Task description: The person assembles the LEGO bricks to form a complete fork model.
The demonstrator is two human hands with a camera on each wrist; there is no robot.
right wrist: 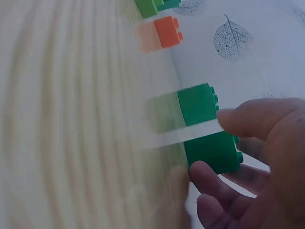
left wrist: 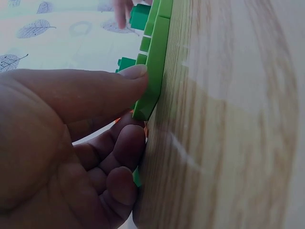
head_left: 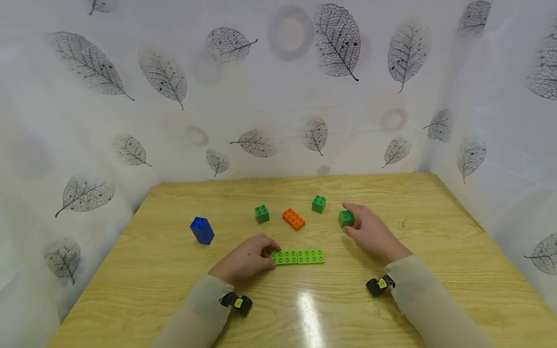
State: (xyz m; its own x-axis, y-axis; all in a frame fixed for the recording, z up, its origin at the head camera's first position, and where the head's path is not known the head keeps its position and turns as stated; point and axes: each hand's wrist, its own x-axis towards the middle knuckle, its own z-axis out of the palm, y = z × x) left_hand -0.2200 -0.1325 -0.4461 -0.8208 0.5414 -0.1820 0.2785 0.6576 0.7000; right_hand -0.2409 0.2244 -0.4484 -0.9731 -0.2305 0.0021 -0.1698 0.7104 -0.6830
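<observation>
Two flat lime-green toy bricks [head_left: 311, 256] lie end to end on the table, a thin seam between them. My left hand [head_left: 249, 257] pinches the left end of the left lime-green brick [left wrist: 155, 71], thumb on its near side. On the right, my right hand [head_left: 372, 231] reaches around a dark green toy brick [head_left: 346, 219], thumb and forefinger spread to either side. A gap shows between the thumb and this green brick [right wrist: 213, 151] in the right wrist view; lower fingertips are close to it, contact unclear.
A second green brick [head_left: 319, 204] stands behind the right hand's brick, with another green brick [head_left: 262, 214] farther left. Between them lies an orange brick [head_left: 293, 219]. A tall blue block [head_left: 202, 230] stands at left. Leaf-patterned curtain [head_left: 278, 96] surrounds the wooden table [head_left: 165, 290].
</observation>
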